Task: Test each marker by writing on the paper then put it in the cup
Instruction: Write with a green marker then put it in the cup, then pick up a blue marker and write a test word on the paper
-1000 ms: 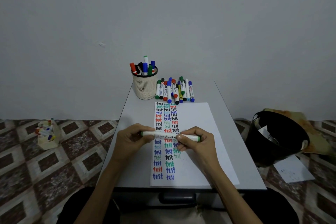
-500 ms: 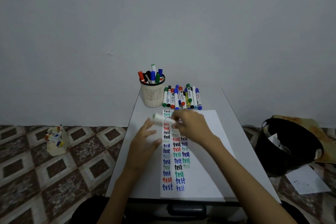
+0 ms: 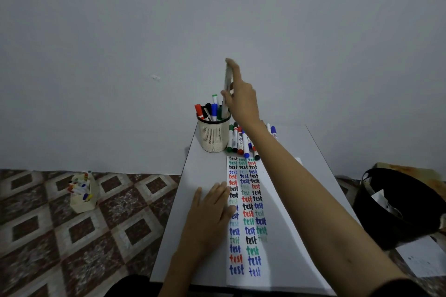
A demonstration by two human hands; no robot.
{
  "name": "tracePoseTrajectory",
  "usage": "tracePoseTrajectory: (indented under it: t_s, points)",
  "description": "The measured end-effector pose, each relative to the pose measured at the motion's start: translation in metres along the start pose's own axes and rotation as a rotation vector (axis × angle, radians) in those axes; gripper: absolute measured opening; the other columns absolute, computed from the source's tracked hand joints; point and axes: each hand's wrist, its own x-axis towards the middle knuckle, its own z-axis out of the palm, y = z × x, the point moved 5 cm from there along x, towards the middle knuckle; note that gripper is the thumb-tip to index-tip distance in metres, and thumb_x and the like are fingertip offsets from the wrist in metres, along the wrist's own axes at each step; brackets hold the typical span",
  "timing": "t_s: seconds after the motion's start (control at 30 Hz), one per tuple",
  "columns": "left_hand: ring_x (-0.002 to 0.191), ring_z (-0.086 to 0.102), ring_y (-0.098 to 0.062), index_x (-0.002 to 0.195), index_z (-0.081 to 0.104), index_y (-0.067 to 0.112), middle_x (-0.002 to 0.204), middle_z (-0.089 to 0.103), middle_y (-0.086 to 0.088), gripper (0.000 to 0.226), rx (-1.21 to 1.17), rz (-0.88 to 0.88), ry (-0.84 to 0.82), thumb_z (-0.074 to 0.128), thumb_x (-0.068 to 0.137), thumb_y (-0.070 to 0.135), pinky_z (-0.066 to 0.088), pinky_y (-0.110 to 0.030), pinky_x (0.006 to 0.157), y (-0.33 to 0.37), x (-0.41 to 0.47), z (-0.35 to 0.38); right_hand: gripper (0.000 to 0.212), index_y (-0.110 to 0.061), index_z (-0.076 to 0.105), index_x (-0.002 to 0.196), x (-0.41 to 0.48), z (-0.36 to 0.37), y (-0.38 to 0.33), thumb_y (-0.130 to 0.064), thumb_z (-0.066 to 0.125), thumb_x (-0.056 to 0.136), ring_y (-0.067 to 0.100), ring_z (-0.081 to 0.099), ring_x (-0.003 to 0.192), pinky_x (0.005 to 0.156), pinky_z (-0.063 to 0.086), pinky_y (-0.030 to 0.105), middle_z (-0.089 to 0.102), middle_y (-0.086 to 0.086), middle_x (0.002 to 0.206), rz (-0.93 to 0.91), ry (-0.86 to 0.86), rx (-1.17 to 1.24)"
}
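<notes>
The right hand is raised over the cup and holds a marker upright, the thumb pinching its barrel and the forefinger stretched along it to the top end. The marker is blurred, so its colour cannot be told; its lower end reaches the rim of the cup among the markers already standing there. The cup stands at the far left of the desk. Just beside it on the right, a row of loose markers lies partly hidden by the right forearm. The left hand lies flat with fingers straight, holding nothing, its fingertips on the left edge of the paper, which carries columns of the word "test" in several colours. A black bin stands on the floor at the right.
</notes>
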Motion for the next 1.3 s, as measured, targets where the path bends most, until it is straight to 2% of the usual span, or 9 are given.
tracePoseTrajectory:
  t_s: [0.13,0.23,0.33,0.43,0.57,0.8,0.9,1.13,1.3]
  points:
    - [0.14,0.003,0.003,0.147,0.017,0.025,0.155,0.014,0.013,0.069,-0.032,-0.004,0.012,0.004,0.087,0.056,-0.006,-0.037,0.117,0.002,-0.002,-0.005,0.059,-0.025,0.035,0.144,-0.016,0.032,0.022,-0.007,0.055,0.09,0.025,0.061,0.074,0.056,0.048,0.033,0.064,0.006,0.084,0.041,-0.175,-0.295]
    - [0.14,0.004,0.004,0.147,0.017,0.026,0.154,0.015,0.013,0.075,-0.054,-0.001,0.02,0.0,0.082,0.059,-0.006,-0.037,0.117,0.0,-0.002,-0.004,0.048,-0.024,0.039,0.144,-0.027,0.039,0.038,-0.014,0.046,0.097,0.027,0.055,0.097,0.068,0.048,0.037,0.059,0.011,0.107,0.077,-0.206,-0.268]
    - [0.14,0.004,0.004,0.147,0.017,0.026,0.154,0.016,0.014,0.068,-0.062,-0.001,0.005,0.006,0.087,0.057,-0.005,-0.037,0.117,-0.002,0.0,-0.001,0.057,-0.027,0.031,0.149,-0.035,0.027,0.055,-0.01,0.046,0.096,0.023,0.052,0.099,0.07,0.049,0.035,0.051,0.013,0.124,0.099,-0.101,-0.21]
    - [0.139,0.005,0.004,0.147,0.017,0.026,0.154,0.016,0.014,0.063,-0.076,-0.005,0.004,0.014,0.09,0.053,-0.005,-0.036,0.117,-0.003,0.0,0.0,0.058,-0.02,0.04,0.143,-0.056,0.007,0.101,-0.004,0.051,0.088,0.025,0.051,0.106,0.078,0.05,0.037,0.048,0.013,0.129,0.418,-0.094,-0.209]
    - [0.139,0.006,0.006,0.146,0.02,0.026,0.153,0.018,0.015,0.072,-0.106,0.006,0.025,0.008,0.085,0.061,-0.004,-0.036,0.118,-0.003,0.001,0.0,0.036,-0.019,0.06,0.123,-0.102,-0.007,0.16,-0.015,0.052,0.087,0.033,0.047,0.117,0.095,0.046,0.045,0.047,0.016,0.127,0.728,-0.319,-0.339]
    - [0.137,0.004,0.009,0.147,0.017,0.027,0.153,0.017,0.015,0.073,-0.065,0.009,0.021,0.005,0.084,0.063,-0.005,-0.035,0.118,-0.006,0.002,0.004,0.029,-0.017,0.066,0.109,-0.119,-0.013,0.183,-0.01,0.059,0.082,0.03,0.057,0.098,0.07,0.047,0.032,0.063,0.014,0.11,0.656,-0.371,-0.24]
    - [0.135,0.003,0.009,0.147,0.017,0.026,0.153,0.018,0.014,0.074,-0.061,0.013,0.023,0.005,0.084,0.064,-0.005,-0.034,0.117,-0.005,0.001,0.003,0.026,-0.012,0.064,0.112,-0.12,-0.024,0.181,-0.017,0.066,0.086,0.025,0.058,0.085,0.066,0.042,0.028,0.063,0.014,0.105,0.621,-0.179,-0.21]
    - [0.138,0.01,0.004,0.146,0.019,0.025,0.153,0.021,0.012,0.071,-0.12,-0.002,0.044,0.012,0.087,0.062,-0.003,-0.032,0.118,-0.002,-0.001,-0.003,0.012,-0.009,0.064,0.099,-0.142,-0.076,0.156,-0.016,0.066,0.089,0.022,0.063,0.084,0.078,0.058,0.039,0.064,0.011,0.096,0.868,0.567,0.603]
    - [0.13,0.018,0.007,0.144,0.024,0.025,0.144,0.029,0.018,0.075,-0.294,0.019,0.173,0.02,0.083,0.069,0.009,-0.024,0.113,0.003,-0.004,-0.012,0.017,-0.008,0.054,0.093,-0.183,-0.082,0.089,-0.024,0.049,0.099,0.017,0.062,0.067,0.055,0.054,0.023,0.061,0.008,0.085,0.871,0.259,0.934]
